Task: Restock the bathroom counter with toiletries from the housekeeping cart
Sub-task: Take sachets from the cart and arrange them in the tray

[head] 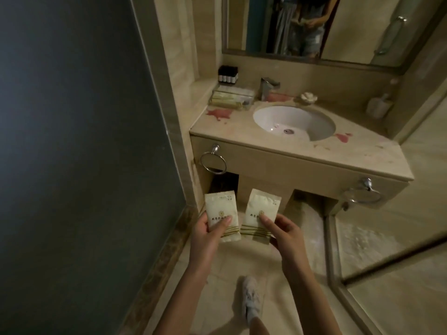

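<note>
Two cream packets with gold stripes, one per hand. Our left hand [208, 234] grips the left sachet [219, 210] by its lower half, thumb laid across the front and fingers tucked behind. Our right hand [285, 234] pinches the right sachet [262, 209] the same way, a fingertip on the printed logo and the rest curled round the lower right edge. Each packet sticks up out of its hand. Their bottom corners sit just beside each other and the tops fan apart a bit.

We're holding both over the floor tiles, in front of and lower than the vanity counter [244, 126], so neither touches it. On the counter there's the oval sink basin [294, 122] with the faucet [267, 88] behind it, and a clear amenity tray [232, 96] at the back left corner with some packets already in it. A little rack of dark-capped bottles [228, 74] sits on the ledge just behind that tray. There are reddish stains [219, 113] in front of the tray and more by the basin's right edge. Far right of the counter is a white dispenser [378, 106], too blurry to say more. One towel ring [212, 162] hangs off the counter's front, above the left packet.
</note>
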Demonstrator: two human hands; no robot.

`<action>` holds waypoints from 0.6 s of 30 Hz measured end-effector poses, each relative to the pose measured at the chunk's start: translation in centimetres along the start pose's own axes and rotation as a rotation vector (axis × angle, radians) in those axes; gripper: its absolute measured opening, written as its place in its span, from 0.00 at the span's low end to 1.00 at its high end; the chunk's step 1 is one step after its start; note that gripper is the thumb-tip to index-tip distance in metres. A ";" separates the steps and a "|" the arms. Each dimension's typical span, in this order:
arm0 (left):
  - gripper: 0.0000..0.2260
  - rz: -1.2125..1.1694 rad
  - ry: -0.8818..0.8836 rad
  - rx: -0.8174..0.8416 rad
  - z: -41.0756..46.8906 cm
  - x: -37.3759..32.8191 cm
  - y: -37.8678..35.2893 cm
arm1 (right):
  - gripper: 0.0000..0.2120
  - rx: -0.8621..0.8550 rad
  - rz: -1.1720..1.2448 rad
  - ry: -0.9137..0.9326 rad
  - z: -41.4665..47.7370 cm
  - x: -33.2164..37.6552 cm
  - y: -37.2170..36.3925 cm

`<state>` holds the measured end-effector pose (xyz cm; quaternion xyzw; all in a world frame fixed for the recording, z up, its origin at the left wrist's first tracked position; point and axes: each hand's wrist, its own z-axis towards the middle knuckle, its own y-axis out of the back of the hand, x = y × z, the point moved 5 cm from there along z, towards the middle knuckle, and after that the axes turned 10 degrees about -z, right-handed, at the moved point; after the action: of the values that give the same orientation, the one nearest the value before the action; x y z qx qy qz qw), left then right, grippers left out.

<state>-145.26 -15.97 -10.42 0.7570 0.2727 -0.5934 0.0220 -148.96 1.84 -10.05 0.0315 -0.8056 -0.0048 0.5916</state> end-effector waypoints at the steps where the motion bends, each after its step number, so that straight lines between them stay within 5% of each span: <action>1: 0.18 0.019 0.006 0.006 2.0 -0.4 -0.9 | 0.10 0.010 0.008 0.003 2.1 0.9 -0.1; 10: 0.16 0.092 0.021 0.044 17.2 -2.4 -10.3 | 0.08 0.046 -0.021 0.007 19.3 7.2 1.9; 18: 0.14 0.057 0.036 -0.078 24.7 -4.4 -10.3 | 0.05 0.174 -0.076 -0.078 28.3 8.6 -1.2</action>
<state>-172.33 -17.69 -10.72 0.7737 0.2742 -0.5676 0.0636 -178.47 -0.64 -10.40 0.1131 -0.8236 0.0415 0.5543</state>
